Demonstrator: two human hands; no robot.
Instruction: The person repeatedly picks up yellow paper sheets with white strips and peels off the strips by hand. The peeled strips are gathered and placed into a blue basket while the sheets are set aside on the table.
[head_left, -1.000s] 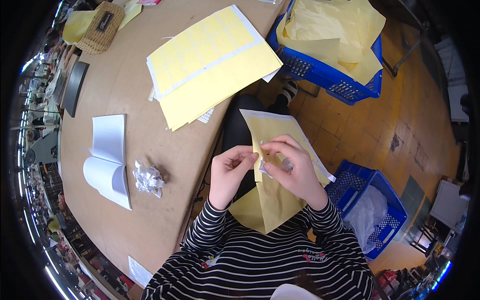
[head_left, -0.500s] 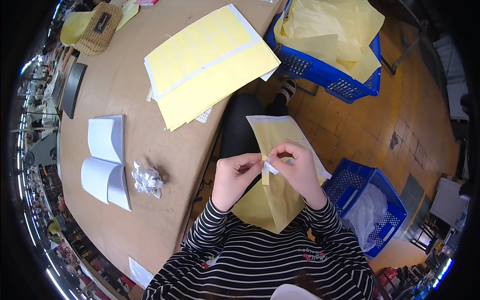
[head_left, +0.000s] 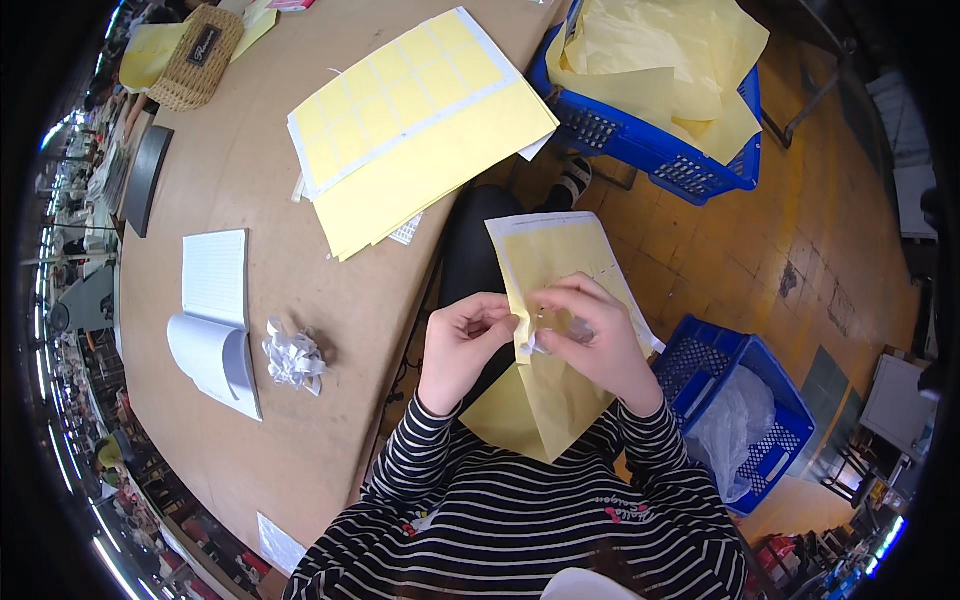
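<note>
A yellow paper sheet (head_left: 565, 245) with white borders hangs folded over my lap. My left hand (head_left: 468, 345) is closed in a pinch on the sheet's left edge, near its middle. Just right of it, my right hand (head_left: 590, 335) is curled over the sheet, slightly smeared by motion. A small white paper strip (head_left: 529, 344) shows at its thumb, partly hidden by the fingers. On the table to the left sits a crumpled heap of white paper strips (head_left: 296, 362).
The brown table (head_left: 300, 460) holds a stack of yellow sheets (head_left: 410, 150), an open notebook (head_left: 212, 330) and a wicker basket (head_left: 198, 60). A blue crate (head_left: 655, 145) with yellow paper stands at the far right. Nearer, another blue crate (head_left: 775, 385) contains clear plastic.
The sheet's upper part has risen and turned flatter toward me. My right hand's index finger and thumb have spread slightly at the white strip. My left hand has moved slightly left.
</note>
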